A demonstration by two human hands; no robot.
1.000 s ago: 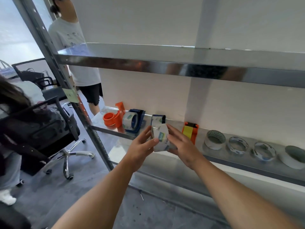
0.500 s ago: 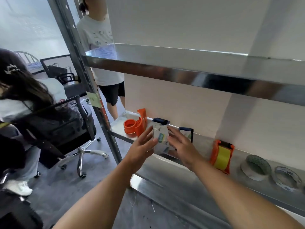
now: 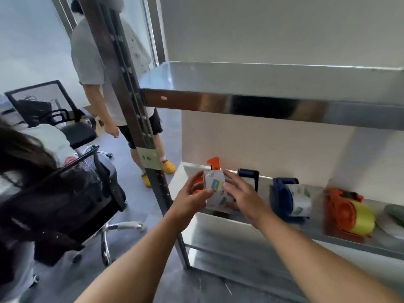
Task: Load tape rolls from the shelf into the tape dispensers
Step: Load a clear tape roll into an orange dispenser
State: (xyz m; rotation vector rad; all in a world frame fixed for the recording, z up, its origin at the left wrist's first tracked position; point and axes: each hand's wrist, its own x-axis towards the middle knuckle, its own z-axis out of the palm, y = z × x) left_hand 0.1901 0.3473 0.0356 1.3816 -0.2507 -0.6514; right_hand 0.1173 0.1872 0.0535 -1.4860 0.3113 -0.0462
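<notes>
Head view: both my hands hold one tape roll [image 3: 215,189] in front of the left end of the metal shelf [image 3: 247,217]. My left hand [image 3: 192,196] pinches its near side, thumb on the printed wrapper, fingers curled round behind. My right hand [image 3: 242,196] closes on its far side, fingers spread over the top edge. The roll is upright and off the shelf, just in front of an orange dispenser [image 3: 213,165] that it mostly hides. Right of my hands stands a blue dispenser [image 3: 249,177], apparently bare. Further right, a second blue dispenser [image 3: 284,200] carries a printed roll [image 3: 302,201], and an orange one [image 3: 343,209] carries a yellow roll [image 3: 361,218]. Two people [image 3: 96,68] are left of the shelf post [image 3: 129,101].
</notes>
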